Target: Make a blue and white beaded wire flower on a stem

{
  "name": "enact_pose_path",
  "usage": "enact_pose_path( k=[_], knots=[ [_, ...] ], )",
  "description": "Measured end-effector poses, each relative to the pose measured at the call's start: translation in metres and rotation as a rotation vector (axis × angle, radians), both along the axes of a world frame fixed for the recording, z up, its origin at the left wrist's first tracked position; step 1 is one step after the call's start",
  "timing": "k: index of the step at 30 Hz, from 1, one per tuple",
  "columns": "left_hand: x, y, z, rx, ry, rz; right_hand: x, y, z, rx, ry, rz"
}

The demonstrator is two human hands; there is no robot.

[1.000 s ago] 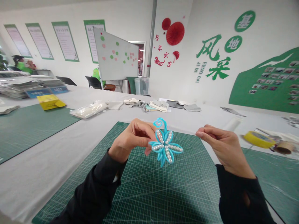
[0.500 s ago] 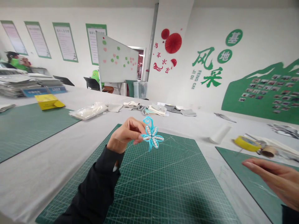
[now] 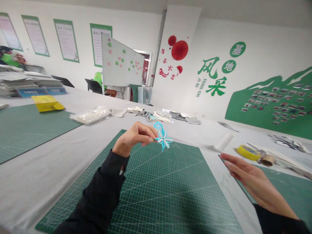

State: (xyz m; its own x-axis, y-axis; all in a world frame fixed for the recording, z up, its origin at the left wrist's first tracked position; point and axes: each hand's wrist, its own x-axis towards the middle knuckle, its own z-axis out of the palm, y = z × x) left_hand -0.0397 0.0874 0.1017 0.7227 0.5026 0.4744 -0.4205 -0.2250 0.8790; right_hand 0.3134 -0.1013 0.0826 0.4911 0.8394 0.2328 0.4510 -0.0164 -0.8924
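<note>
Between thumb and fingertips, my left hand (image 3: pixel 136 136) pinches a light-blue flower ornament (image 3: pixel 164 139) by its left side. White pearl beads line its petals, and a curled tendril rises from the top. The ornament is held up over the far part of a green cutting mat (image 3: pixel 165 182), not touching it. My right hand (image 3: pixel 253 182) hovers at the right, above the table and the edge of another green mat. Its fingers are stretched out and I see nothing in them.
Right of centre lie a yellow tape roll (image 3: pixel 248 152), a cardboard tube (image 3: pixel 268 160) and a white roll (image 3: pixel 223 141). Fabric scraps (image 3: pixel 162 116) and a clear plastic bag (image 3: pixel 91 115) are farther back. At left sits a yellow box (image 3: pixel 47 103). People sit in the background.
My right hand has come leftward, closer to the ornament. My left hand has moved slightly right with the flower, which has turned a little. The camera view has shifted and tilted.
</note>
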Motion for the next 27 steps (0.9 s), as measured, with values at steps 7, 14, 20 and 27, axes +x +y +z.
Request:
enact_pose_path(
  k=[7, 14, 20, 27],
  knots=[
    [0.006, 0.000, -0.004, 0.036, 0.079, 0.012, -0.129, 0.034, 0.019, 0.056, 0.279, 0.460],
    [0.004, 0.001, -0.003, 0.046, 0.070, 0.041, -0.146, 0.033, 0.000, 0.161, 0.303, 0.470],
    [0.012, -0.006, 0.001, 0.124, 0.118, 0.100, -0.142, 0.007, 0.012, 0.327, 0.244, 0.418],
    [0.017, -0.004, -0.001, -0.059, -0.047, 0.205, -0.148, -0.017, 0.016, 0.179, 0.003, 0.621]
  ],
)
